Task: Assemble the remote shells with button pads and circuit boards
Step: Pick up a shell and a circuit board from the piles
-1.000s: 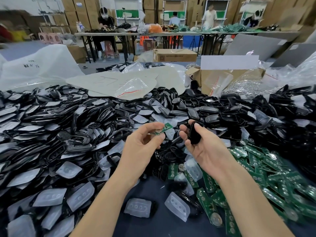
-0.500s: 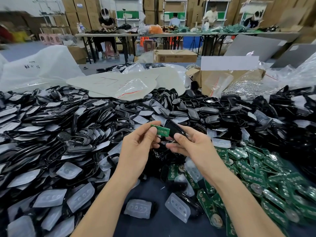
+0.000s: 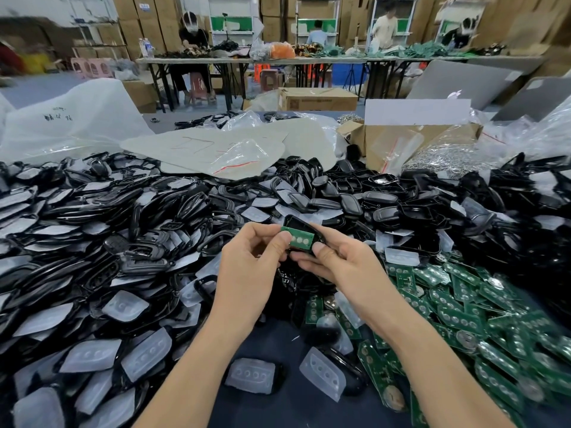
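Heaps of black remote shells (image 3: 92, 236) and translucent button pads (image 3: 145, 359) are covering the dark tabletop (image 3: 272, 409) left of and beyond the left hand (image 3: 250, 270), green circuit boards (image 3: 494, 350) are piling up right of the right hand (image 3: 352, 270), and far beyond them people (image 3: 191, 35) are working at long tables (image 3: 247, 60) before stacked cartons (image 3: 136, 23). The left hand is pinching one green board (image 3: 299, 239) between thumb and forefinger, laying it over the open hollow of a black shell (image 3: 296, 223) that the right hand is gripping with curled fingers and thumb.
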`<state>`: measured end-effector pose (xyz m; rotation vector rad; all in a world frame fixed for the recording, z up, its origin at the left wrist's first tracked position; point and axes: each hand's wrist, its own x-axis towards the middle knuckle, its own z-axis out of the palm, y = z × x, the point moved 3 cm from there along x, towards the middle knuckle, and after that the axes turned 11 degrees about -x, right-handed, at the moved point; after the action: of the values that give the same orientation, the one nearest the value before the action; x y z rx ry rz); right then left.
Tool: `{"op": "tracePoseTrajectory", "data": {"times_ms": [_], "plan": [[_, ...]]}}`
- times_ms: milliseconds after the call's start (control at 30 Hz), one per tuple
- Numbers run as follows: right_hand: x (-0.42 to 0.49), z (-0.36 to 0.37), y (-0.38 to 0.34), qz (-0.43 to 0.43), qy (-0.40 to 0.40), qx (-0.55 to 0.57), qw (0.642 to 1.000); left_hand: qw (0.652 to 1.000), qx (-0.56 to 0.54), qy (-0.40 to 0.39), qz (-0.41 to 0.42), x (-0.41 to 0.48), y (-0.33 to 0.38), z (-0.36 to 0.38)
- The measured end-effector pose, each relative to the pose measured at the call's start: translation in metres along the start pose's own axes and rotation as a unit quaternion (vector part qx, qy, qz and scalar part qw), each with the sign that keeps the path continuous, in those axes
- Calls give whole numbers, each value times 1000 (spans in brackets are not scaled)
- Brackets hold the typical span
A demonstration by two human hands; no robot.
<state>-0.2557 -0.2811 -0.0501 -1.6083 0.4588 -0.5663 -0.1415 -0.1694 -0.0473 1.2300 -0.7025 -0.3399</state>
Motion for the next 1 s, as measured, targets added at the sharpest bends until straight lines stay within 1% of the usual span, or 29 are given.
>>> {"op": "tracePoseTrajectory", "data": {"times_ms": [267,467,767,1000], "plan": [[0,1,1,-18,-4,-33,999,1000,-3,-1,-5,0,2,0],[0,1,4,-25,-3,-72,997,1000,17,-5,4,0,2,2],[0,3,5,-45,12,-140,989,997,75,1,-7,-1,-3,-1],[-3,6,2,-57,2,-146,988,994,108,16,-7,-1,-4,0]]}}
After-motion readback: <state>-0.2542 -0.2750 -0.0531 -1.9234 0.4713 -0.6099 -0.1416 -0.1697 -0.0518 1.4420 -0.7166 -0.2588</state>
